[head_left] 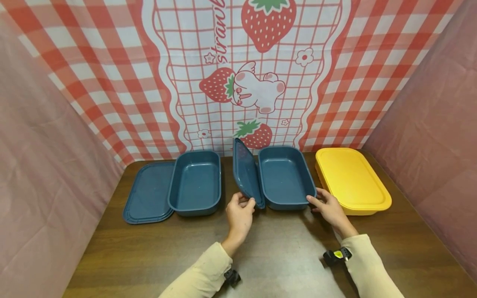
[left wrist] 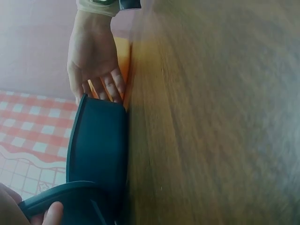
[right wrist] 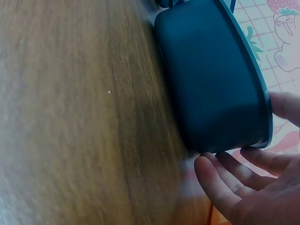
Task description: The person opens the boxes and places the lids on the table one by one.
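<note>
At the near edge, two cream sleeves [head_left: 369,265] are seen over a brown wood-grain table [head_left: 283,256], a small black device [head_left: 337,255] being worn at the right wrist. Beyond them, the near end of a dark blue, rounded-rectangular plastic lid [head_left: 247,171] is pinched between the thumb and fingers of the left hand [head_left: 239,214]; the lid is held steeply tilted, its lower right edge set just beside the left wall of a deep, dark blue rectangular plastic container [head_left: 287,205], though whether the two touch cannot be told. The near right corner of this uncovered container is gripped by the right hand [head_left: 331,209], the thumb being laid at the rim and the fingers placed against the outer right wall. To the left of the tilted lid, a second uncovered blue container [head_left: 195,211] is placed, with a flat blue lid [head_left: 150,192] lying along its left side. To the right of the right hand, a yellow rectangular container [head_left: 354,178] is shown with its lid on. At the far side, the table is backed by a red-and-white checked cloth [head_left: 391,41] printed with strawberries, flanked on the left and right by pink curtains [head_left: 48,165].
</note>
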The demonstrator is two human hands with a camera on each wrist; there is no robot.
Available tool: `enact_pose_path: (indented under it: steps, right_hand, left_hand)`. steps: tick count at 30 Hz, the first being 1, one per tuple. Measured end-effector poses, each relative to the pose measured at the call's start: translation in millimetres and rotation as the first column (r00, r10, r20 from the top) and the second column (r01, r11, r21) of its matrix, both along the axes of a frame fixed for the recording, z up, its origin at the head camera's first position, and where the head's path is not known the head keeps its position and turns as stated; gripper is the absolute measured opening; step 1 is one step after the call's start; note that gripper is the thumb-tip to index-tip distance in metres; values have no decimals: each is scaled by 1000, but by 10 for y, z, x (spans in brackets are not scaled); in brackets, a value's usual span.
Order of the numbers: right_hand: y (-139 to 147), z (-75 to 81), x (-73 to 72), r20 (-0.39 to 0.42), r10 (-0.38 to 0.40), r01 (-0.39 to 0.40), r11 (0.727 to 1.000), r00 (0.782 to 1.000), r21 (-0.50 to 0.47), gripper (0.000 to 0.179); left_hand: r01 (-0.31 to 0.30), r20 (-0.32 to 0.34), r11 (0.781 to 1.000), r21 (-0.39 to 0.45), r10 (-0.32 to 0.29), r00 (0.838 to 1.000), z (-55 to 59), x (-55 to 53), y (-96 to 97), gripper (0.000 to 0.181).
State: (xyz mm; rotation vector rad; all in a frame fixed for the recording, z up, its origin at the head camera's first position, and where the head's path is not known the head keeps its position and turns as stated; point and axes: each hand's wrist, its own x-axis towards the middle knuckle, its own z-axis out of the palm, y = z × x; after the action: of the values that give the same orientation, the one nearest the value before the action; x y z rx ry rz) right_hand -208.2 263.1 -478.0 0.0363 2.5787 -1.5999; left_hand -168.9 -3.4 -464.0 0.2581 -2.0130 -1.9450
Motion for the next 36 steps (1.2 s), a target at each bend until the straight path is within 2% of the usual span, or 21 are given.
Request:
enact_pose_path:
  steps: [12,26,36]
  right_hand:
    - [1,-17,-3,6,-40,40,999,999,-2,62]
    - [-72,49,58,40,-111,111,994,993,11,54]
    - [-89,19,61,26,-117,117,993,993,-1,57]
  left_hand:
    - [-22,77,998,57,18,997,-40,26,-1,20]
    - [-7,54,1000,28,6,998,-93,64,8,21]
    - [-66,63,995,-77,71,996,-139,64,3,15]
